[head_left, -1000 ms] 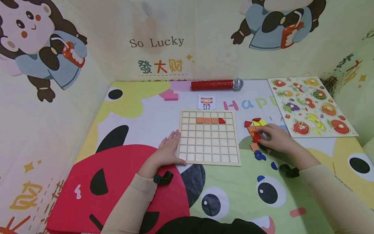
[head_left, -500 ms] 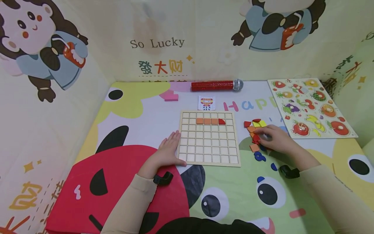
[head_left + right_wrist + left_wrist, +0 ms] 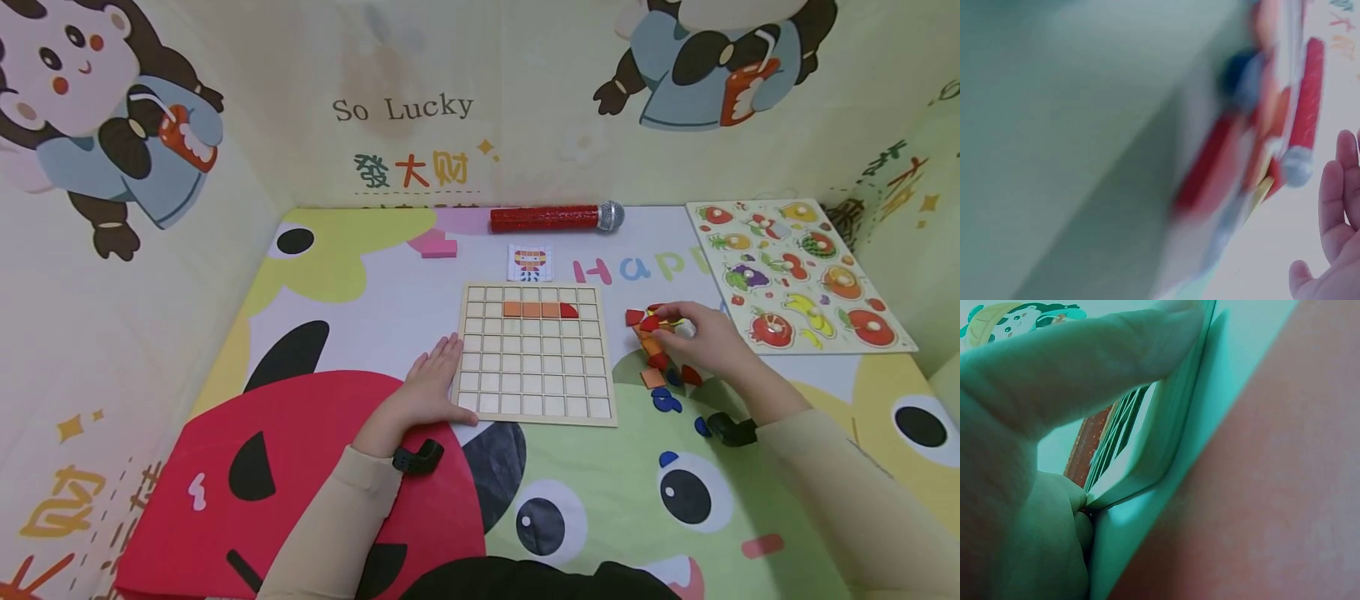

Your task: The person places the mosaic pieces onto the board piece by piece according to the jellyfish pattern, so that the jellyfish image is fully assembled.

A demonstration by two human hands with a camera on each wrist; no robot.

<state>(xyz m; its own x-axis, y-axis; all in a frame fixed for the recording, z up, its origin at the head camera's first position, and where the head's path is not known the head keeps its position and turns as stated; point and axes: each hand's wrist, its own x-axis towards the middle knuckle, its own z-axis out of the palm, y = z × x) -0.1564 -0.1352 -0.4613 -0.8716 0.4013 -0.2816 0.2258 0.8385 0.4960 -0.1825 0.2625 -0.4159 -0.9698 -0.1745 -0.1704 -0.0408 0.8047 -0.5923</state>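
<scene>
My left hand [image 3: 429,387] lies flat beside the wooden grid board [image 3: 540,422], its straight fingers along the left edge and its thumb at the near left corner. In the left wrist view the thumb [image 3: 1104,365] presses the side of the board. Three orange squares [image 3: 531,310] and a red quarter-round tile [image 3: 569,311] sit in one row of the grid. Over a loose pile of tiles right of the board is my right hand [image 3: 708,333]; its fingertips are at a red tile [image 3: 649,323]. In the right wrist view its thumb and fingers are apart, with no tile visible between them.
Blue tiles [image 3: 666,400] trail toward me. A small pattern card [image 3: 531,263] and a red microphone [image 3: 546,219] lie behind the board. At the right is a fruit-picture board [image 3: 806,275], and a pink block [image 3: 439,248] lies at back left.
My right hand has moved away from me over the pile, uncovering a dark red tile. A red tile near its fingertips has shifted back and left. The left hand stays in place.
</scene>
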